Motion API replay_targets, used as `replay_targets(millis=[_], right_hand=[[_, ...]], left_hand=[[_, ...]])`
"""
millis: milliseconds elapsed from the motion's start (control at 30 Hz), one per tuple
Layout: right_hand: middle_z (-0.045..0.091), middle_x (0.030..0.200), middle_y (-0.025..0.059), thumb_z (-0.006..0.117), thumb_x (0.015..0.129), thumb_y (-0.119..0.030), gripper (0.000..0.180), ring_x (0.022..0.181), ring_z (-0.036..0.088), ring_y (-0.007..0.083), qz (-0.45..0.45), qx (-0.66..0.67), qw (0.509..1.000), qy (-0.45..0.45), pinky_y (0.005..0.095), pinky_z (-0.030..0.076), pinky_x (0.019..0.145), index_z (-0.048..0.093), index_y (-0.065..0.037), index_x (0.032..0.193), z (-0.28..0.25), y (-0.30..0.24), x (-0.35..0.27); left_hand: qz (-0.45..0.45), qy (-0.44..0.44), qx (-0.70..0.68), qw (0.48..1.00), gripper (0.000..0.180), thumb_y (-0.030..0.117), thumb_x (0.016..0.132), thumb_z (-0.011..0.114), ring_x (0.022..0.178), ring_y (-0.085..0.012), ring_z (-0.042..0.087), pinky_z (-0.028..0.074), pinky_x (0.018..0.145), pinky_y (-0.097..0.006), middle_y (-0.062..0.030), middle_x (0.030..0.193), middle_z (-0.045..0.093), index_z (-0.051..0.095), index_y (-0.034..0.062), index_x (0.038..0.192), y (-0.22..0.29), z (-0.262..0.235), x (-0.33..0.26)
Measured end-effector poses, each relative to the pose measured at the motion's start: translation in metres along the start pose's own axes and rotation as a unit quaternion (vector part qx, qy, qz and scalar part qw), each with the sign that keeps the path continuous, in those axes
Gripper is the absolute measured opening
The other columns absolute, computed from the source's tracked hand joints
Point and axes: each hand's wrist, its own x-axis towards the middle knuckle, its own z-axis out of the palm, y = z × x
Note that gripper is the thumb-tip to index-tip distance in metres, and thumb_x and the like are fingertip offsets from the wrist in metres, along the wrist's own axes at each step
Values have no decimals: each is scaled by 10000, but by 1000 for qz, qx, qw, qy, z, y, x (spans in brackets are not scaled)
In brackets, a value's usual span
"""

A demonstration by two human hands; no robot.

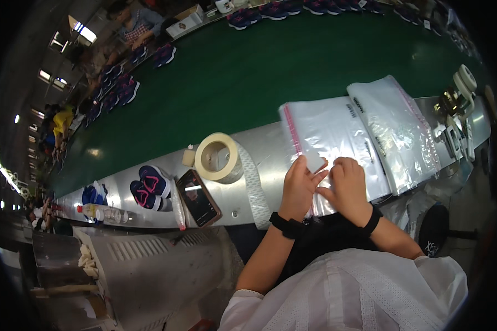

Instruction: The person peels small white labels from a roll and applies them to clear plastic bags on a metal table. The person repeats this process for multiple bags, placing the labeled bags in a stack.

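Green belt fills the room before you, with shoes along its far edge and some people working at its left side, and your metal ledge runs in front of it. On this ledge two piles of clear plastic bags lie: the left pile is near your hands, and the right pile partly overlaps it. Your left hand seems to pinch a small white piece at its fingertips, above the lower left part of the left pile. Your right hand is just beside, its fingers bent and close together; whether they grip something, I cannot tell. Further left are the roll with its loose strip, the phone and a pair of shoes. As I judge, the work is in its middle: the piece is at your fingers and not yet laid down, and both piles remain on the ledge. How many bags are finished, I cannot see.
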Motion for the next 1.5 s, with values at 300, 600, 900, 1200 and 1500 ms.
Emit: replay_targets(millis=[300,600,900,1200,1500], right_hand=[[523,926,109,684,666,-73,212,902,490,288,38,55,998,-14,399,375,753,535,-25,808,3,21,-4],[518,939,117,695,655,-76,255,894,486,300,-14,32,998,45,410,361,779,502,-24,814,11,16,1],[538,812,36,521,886,-80,82,761,495,103,211,419,883,-23,240,399,687,531,-8,847,-4,41,-8],[521,1037,54,482,911,-89,106,831,459,106,120,454,882,41,223,358,753,514,-23,835,-52,48,8],[500,1155,139,650,751,-127,393,1047,510,283,23,299,951,-79,346,416,881,525,-39,1112,-58,26,-6]], left_hand=[[19,26,-98,995,364,365,969,394,945,-230,558,458,879,-388,-77,880,580,523,32,1042,-20,-27,7],[48,33,-69,996,375,388,962,405,816,-180,564,469,775,-319,-44,773,531,525,38,1027,-23,-27,13],[-154,-81,-112,978,400,328,964,388,1102,-309,518,423,971,-421,-171,1065,540,471,-40,1096,4,8,47],[-139,-50,259,955,239,160,924,429,934,-290,617,544,694,-374,-150,1019,546,464,-13,1086,-24,15,61],[-283,-132,129,941,726,548,919,340,974,-319,607,541,725,-403,-198,1170,494,290,-45,1335,-16,13,49]])
